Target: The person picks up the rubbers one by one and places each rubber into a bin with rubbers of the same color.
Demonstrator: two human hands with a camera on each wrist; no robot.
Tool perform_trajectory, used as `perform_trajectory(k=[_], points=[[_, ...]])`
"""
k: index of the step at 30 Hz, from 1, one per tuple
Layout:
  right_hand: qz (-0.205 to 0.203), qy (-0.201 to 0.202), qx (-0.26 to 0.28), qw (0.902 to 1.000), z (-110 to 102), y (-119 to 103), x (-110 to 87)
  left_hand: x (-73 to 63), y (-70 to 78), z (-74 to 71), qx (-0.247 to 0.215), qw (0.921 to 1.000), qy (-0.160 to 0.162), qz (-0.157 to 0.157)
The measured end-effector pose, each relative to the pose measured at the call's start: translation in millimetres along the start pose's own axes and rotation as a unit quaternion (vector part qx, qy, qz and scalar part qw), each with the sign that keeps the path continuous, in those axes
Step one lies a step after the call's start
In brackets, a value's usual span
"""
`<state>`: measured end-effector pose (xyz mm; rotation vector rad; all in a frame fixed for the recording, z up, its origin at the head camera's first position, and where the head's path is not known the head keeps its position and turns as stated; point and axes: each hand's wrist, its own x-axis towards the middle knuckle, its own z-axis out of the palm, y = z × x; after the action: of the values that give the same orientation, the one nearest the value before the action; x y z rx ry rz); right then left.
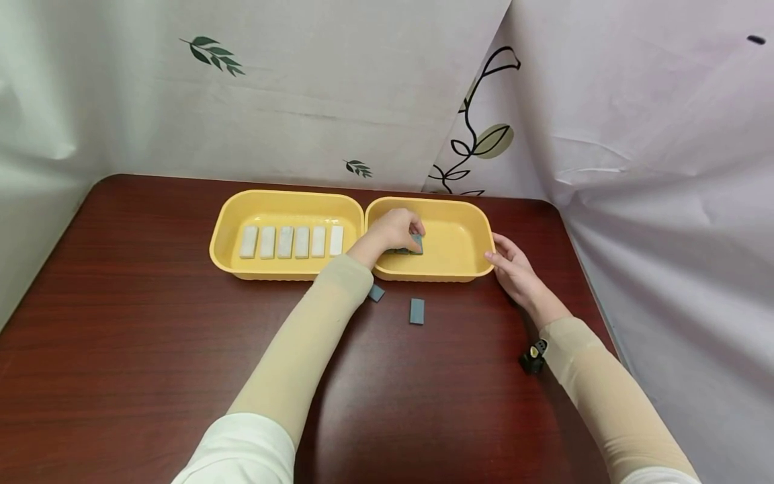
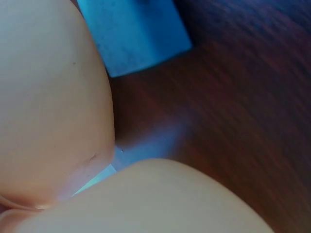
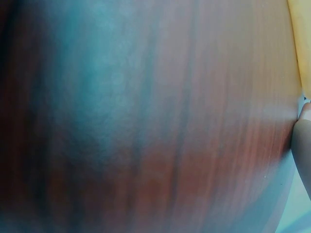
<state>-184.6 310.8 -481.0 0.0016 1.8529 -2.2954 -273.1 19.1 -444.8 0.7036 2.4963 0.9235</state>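
My left hand [image 1: 396, 230] reaches down into the right yellow tray [image 1: 456, 274], its thumb and fingers pinching a blue-grey tile [image 1: 417, 245]. More grey tile shows beneath that hand, partly hidden by it. At the tray's right end my right hand [image 1: 514, 269] holds the rim, thumb on the edge and fingers along the outer wall. Two loose blue-grey tiles lie in front of the tray: one tile [image 1: 416, 311] in full view, another tile [image 1: 376, 292] partly behind the left sleeve. In the left wrist view a tile [image 2: 138, 39] appears close up on the table.
A second yellow tray [image 1: 272, 274] adjoins on the left, with a row of several white blocks [image 1: 285, 242] in it. The dark red-brown table [image 1: 151, 349] meets a curtain [image 1: 290, 101] behind. A small black device [image 1: 532, 359] is by the right sleeve.
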Motion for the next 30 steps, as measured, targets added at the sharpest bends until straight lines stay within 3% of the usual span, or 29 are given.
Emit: perform_trajectory(k=[21,30], points=[[-0.006,-0.006,0.008,0.9999,2.2,-0.2,1.3,-2.7,2.6,-2.1,0.017,0.9999,0.002,-0.002],[-0.004,-0.004,0.008,1.0000,1.5,-0.7,-0.5,-2.1,5.3,-2.9,-0.005,0.9999,0.010,0.007]])
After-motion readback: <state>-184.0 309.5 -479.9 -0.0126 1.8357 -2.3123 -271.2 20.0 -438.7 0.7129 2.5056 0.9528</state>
